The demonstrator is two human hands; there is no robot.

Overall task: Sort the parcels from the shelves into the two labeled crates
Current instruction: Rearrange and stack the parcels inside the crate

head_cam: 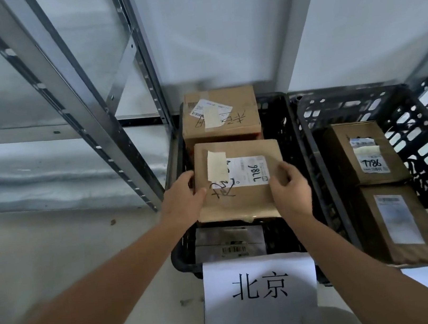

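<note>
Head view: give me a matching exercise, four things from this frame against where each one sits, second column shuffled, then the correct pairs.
Things
1. parcel marked 98LL
2. parcel marked T786
3. paper sign reading 北京
4. grey barcoded packet

Places
A. hanging on the near wall of the left crate
B. low in the left crate, under the held box
C. in the right crate, at its far end
D. held over the left crate between the left hand and right hand

Pairs: 1-D, 2-C, 3-A, 4-B
</note>
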